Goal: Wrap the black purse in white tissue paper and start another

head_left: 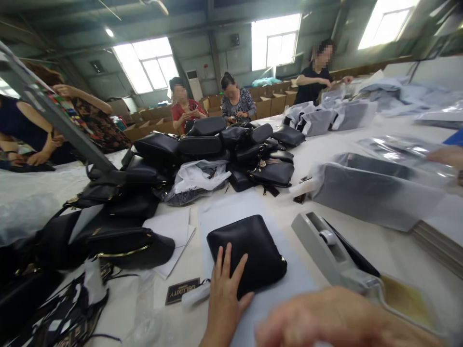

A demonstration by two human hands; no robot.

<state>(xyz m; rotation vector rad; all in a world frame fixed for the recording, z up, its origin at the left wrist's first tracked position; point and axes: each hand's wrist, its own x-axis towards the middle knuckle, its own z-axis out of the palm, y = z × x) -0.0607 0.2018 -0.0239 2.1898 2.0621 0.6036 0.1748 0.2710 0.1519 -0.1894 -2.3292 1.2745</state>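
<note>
My left hand [226, 289] lies with fingers spread on a small black leather bag [249, 246]. The bag rests flat on a pale sheet of paper [227, 207] and has gold-coloured hardware at its right corner. Close to the camera, my right hand [336, 318] is blurred by motion, and its fingers are hard to make out. A black hang tag [183, 290] with gold lettering sits to the left of my left wrist, beside a wrapped white strip [195, 296]. Right of the bag is a grey plastic device [325, 250] with a roller, perhaps a tape dispenser.
Black bags [198, 144] are piled across the table, one partly in white wrapping [202, 176]. Black straps and tags [68, 308] lie front left. Wrapped bags [365, 193] stand at right, near another person's hand [446, 156]. Several people work around the table; cardboard boxes [264, 107] stand behind.
</note>
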